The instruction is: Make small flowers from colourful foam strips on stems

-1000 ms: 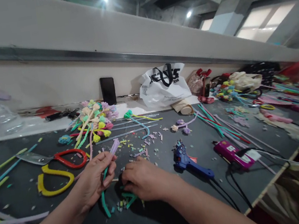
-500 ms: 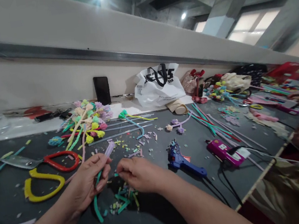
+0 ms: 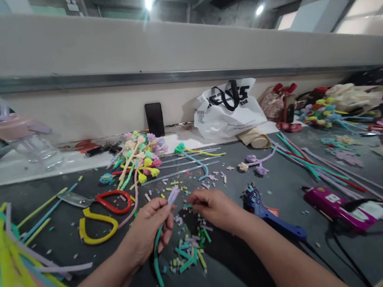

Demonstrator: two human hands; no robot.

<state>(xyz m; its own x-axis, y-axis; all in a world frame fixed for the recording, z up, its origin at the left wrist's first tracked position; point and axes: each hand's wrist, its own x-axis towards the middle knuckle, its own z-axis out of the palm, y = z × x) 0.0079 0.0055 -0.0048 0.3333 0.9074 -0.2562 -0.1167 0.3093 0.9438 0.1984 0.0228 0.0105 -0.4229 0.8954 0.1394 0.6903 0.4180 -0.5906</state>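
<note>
My left hand (image 3: 155, 223) is closed around a green pipe-cleaner stem (image 3: 157, 266) whose lower end hangs below the palm. Lilac strands (image 3: 173, 194) stick up from between its thumb and fingers. My right hand (image 3: 211, 207) is pinched a short way to the right, with a small green pipe-cleaner piece (image 3: 188, 206) at its fingertips. Under both hands lies a pile of short cut pieces (image 3: 188, 254) in green, lilac and yellow. Scissors (image 3: 98, 219) with one red and one yellow handle lie open left of my left hand.
Long pipe cleaners (image 3: 4, 267) are heaped at left. A bunch of fuzzy flowers (image 3: 139, 156) lies behind the hands, near a phone (image 3: 155, 119) and a white bag (image 3: 230, 113). At right are a blue glue gun (image 3: 275, 219) and a corded magenta device (image 3: 341, 207).
The view has swung left, so the scene sits farther right and the pipe-cleaner heap at left shows. Both hands keep nearly the same hold. A co-worker's hands at right have left the picture.
</note>
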